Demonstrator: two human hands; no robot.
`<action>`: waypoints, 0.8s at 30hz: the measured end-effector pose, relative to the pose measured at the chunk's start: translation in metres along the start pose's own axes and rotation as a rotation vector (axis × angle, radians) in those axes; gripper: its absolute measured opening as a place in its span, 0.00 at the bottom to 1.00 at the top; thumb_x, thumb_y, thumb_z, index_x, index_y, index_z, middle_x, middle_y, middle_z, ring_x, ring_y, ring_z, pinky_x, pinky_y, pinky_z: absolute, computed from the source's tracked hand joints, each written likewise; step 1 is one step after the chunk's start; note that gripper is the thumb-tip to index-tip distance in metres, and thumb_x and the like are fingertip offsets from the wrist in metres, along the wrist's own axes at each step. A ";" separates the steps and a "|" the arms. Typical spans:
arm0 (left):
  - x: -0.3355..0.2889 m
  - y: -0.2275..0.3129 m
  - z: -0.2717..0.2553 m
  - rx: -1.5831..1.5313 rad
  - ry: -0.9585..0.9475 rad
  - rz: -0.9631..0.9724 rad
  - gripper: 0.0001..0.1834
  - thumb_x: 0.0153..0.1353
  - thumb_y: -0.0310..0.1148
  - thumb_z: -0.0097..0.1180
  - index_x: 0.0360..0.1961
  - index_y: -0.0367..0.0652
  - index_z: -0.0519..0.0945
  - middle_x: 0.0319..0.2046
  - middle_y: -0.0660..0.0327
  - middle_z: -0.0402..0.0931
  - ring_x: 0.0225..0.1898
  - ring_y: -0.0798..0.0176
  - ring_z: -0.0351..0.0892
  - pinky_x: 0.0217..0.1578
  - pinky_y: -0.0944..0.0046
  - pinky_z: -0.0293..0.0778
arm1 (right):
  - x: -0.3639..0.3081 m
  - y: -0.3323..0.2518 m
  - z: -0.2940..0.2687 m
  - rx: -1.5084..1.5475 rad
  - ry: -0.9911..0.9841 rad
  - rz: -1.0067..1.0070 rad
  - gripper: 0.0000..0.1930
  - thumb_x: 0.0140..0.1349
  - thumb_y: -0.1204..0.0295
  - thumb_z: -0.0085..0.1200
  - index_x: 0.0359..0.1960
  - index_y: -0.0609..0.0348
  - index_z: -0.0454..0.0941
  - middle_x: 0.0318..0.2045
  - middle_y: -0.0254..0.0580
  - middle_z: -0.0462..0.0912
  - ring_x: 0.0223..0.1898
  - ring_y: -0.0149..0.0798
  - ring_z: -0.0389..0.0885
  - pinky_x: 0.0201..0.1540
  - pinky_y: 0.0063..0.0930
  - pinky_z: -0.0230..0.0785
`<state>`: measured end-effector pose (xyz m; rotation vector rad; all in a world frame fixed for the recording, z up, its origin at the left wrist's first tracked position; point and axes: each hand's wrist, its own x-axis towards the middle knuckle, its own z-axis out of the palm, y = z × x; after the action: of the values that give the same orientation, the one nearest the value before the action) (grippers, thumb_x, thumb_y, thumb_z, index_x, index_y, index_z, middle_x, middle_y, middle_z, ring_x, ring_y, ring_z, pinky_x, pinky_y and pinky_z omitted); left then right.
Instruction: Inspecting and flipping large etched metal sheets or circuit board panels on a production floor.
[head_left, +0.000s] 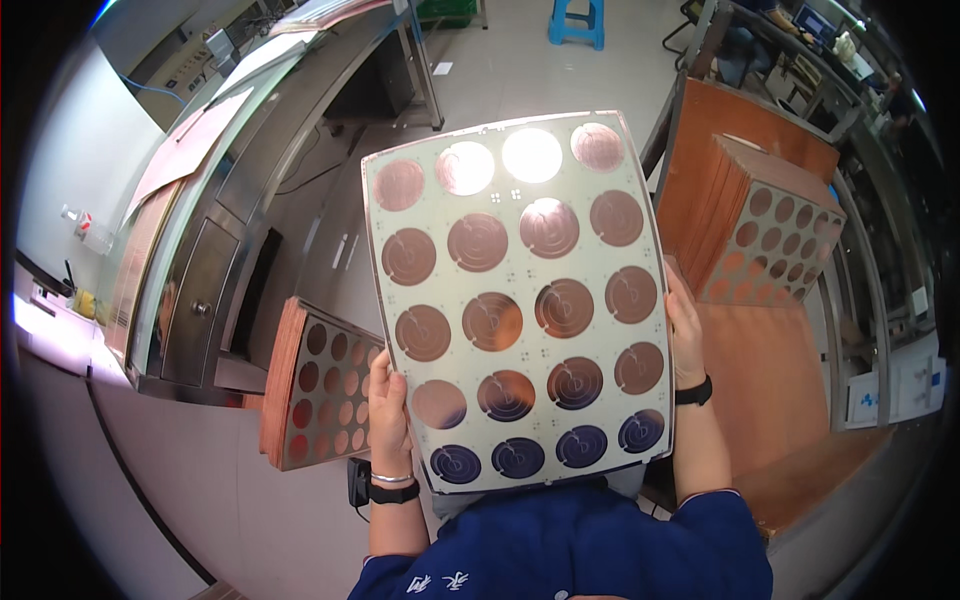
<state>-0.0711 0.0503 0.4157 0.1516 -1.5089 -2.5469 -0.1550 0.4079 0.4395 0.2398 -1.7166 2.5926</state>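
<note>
Between my two hands I hold up a large circuit board panel (495,275), pale green-white with rows of round copper discs. Light glares off two discs near its far edge. My left hand (390,410) grips the panel's left edge low down, thumb at the front. On the opposite edge my right hand (684,330) is closed round the side, its fingers partly hidden behind the panel. To the left stands a stack of similar panels (322,385), upright and leaning. A second stack of panels (775,225) rests on the right.
An orange-brown board rack (765,360) carries the right stack. Along the left runs a metal workbench (205,290) with a pink sheet (185,150) and a clear bottle (88,230) on or near it. A blue stool (577,25) stands far off. Another person sits at the upper right.
</note>
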 end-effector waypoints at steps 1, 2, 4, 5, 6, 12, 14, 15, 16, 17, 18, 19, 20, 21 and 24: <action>0.000 -0.001 0.000 -0.005 0.005 -0.003 0.22 0.64 0.37 0.51 0.56 0.38 0.65 0.50 0.60 0.71 0.52 0.67 0.69 0.54 0.66 0.64 | -0.001 0.000 0.000 -0.010 0.019 -0.001 0.25 0.70 0.70 0.34 0.65 0.70 0.52 0.63 0.45 0.60 0.63 0.34 0.60 0.64 0.27 0.51; 0.000 -0.001 0.001 -0.009 0.009 -0.006 0.22 0.64 0.37 0.51 0.56 0.38 0.65 0.50 0.60 0.70 0.52 0.67 0.69 0.54 0.66 0.64 | -0.002 -0.001 -0.001 -0.020 0.038 -0.003 0.25 0.69 0.70 0.35 0.65 0.70 0.52 0.63 0.45 0.60 0.63 0.34 0.60 0.63 0.27 0.51; -0.002 -0.002 -0.001 -0.040 -0.015 0.000 0.22 0.64 0.37 0.51 0.56 0.39 0.64 0.51 0.60 0.70 0.52 0.67 0.68 0.55 0.66 0.64 | -0.004 -0.001 0.001 -0.002 0.041 -0.017 0.25 0.69 0.69 0.35 0.65 0.70 0.52 0.63 0.44 0.60 0.62 0.33 0.61 0.63 0.27 0.52; -0.002 -0.003 -0.003 -0.035 -0.004 0.006 0.22 0.64 0.36 0.51 0.56 0.39 0.64 0.51 0.60 0.70 0.52 0.67 0.69 0.54 0.65 0.64 | -0.004 -0.003 0.003 0.036 0.030 -0.015 0.25 0.69 0.69 0.36 0.65 0.70 0.52 0.63 0.44 0.61 0.62 0.33 0.62 0.62 0.26 0.53; -0.002 -0.004 -0.003 -0.031 0.008 0.010 0.22 0.64 0.36 0.51 0.57 0.40 0.64 0.51 0.60 0.70 0.52 0.66 0.69 0.54 0.65 0.65 | -0.005 -0.004 0.004 0.073 0.020 -0.011 0.25 0.69 0.69 0.36 0.65 0.70 0.52 0.63 0.44 0.61 0.61 0.33 0.62 0.62 0.26 0.54; -0.003 -0.003 -0.003 -0.147 -0.037 -0.001 0.20 0.65 0.32 0.49 0.56 0.41 0.64 0.50 0.59 0.71 0.51 0.65 0.71 0.52 0.64 0.69 | -0.008 -0.008 0.004 0.084 0.002 -0.031 0.25 0.69 0.69 0.37 0.65 0.70 0.52 0.62 0.45 0.63 0.59 0.32 0.65 0.59 0.25 0.58; -0.004 0.000 -0.001 -0.154 -0.038 0.000 0.20 0.65 0.32 0.49 0.56 0.40 0.64 0.50 0.59 0.71 0.51 0.66 0.71 0.52 0.64 0.70 | -0.008 -0.009 0.005 0.084 -0.005 -0.019 0.25 0.69 0.69 0.38 0.64 0.70 0.52 0.62 0.45 0.63 0.59 0.32 0.65 0.59 0.25 0.58; -0.004 0.002 -0.001 -0.158 -0.035 -0.002 0.20 0.65 0.32 0.50 0.56 0.40 0.64 0.51 0.59 0.71 0.51 0.66 0.71 0.52 0.65 0.70 | -0.007 -0.008 0.006 0.097 -0.005 -0.048 0.25 0.69 0.69 0.38 0.65 0.69 0.53 0.61 0.45 0.64 0.59 0.32 0.65 0.59 0.26 0.58; -0.004 0.002 0.000 -0.159 -0.030 0.010 0.20 0.65 0.32 0.50 0.56 0.40 0.64 0.51 0.59 0.71 0.51 0.66 0.71 0.52 0.65 0.70 | -0.006 -0.007 0.008 0.110 -0.006 -0.076 0.25 0.69 0.69 0.38 0.65 0.69 0.53 0.61 0.45 0.64 0.58 0.32 0.66 0.59 0.26 0.58; -0.004 0.001 0.000 -0.177 -0.046 0.009 0.20 0.65 0.32 0.49 0.56 0.40 0.64 0.51 0.59 0.71 0.51 0.66 0.71 0.51 0.65 0.70 | -0.006 -0.007 0.008 0.113 -0.020 -0.078 0.25 0.69 0.69 0.38 0.65 0.69 0.53 0.61 0.45 0.64 0.58 0.32 0.66 0.59 0.26 0.58; -0.004 0.001 -0.001 -0.193 -0.058 0.011 0.20 0.65 0.33 0.49 0.56 0.40 0.64 0.51 0.59 0.71 0.51 0.67 0.71 0.51 0.65 0.69 | -0.006 -0.006 0.007 0.112 -0.005 -0.084 0.25 0.69 0.69 0.38 0.65 0.68 0.53 0.61 0.45 0.64 0.58 0.33 0.66 0.59 0.27 0.59; -0.004 0.001 -0.003 -0.191 -0.047 0.028 0.20 0.65 0.33 0.49 0.56 0.40 0.64 0.51 0.59 0.71 0.51 0.67 0.71 0.51 0.65 0.69 | -0.005 -0.005 0.007 0.112 0.009 -0.091 0.25 0.69 0.69 0.39 0.65 0.68 0.53 0.61 0.45 0.64 0.58 0.34 0.66 0.59 0.28 0.59; -0.004 0.001 -0.005 -0.159 -0.032 0.025 0.19 0.65 0.33 0.49 0.56 0.40 0.65 0.51 0.59 0.70 0.51 0.67 0.71 0.51 0.66 0.69 | -0.004 -0.006 0.008 0.118 -0.011 -0.090 0.25 0.69 0.69 0.39 0.65 0.68 0.53 0.61 0.45 0.64 0.58 0.34 0.66 0.59 0.28 0.59; -0.004 0.000 -0.006 -0.131 -0.019 0.015 0.19 0.65 0.33 0.50 0.55 0.40 0.65 0.51 0.60 0.70 0.51 0.67 0.70 0.51 0.66 0.69 | -0.003 -0.010 0.008 0.246 -0.018 -0.034 0.25 0.68 0.69 0.39 0.64 0.67 0.54 0.60 0.45 0.65 0.58 0.34 0.66 0.59 0.29 0.60; -0.001 0.010 -0.003 -0.076 -0.107 -0.016 0.21 0.66 0.37 0.49 0.56 0.39 0.65 0.51 0.59 0.70 0.52 0.67 0.70 0.52 0.66 0.68 | 0.001 -0.011 0.002 0.417 -0.033 0.072 0.22 0.68 0.68 0.41 0.60 0.68 0.61 0.55 0.45 0.70 0.54 0.36 0.71 0.56 0.30 0.64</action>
<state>-0.0684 0.0429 0.4233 0.0176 -1.4494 -2.6588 -0.1547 0.4106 0.4504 0.2308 -1.1924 2.9912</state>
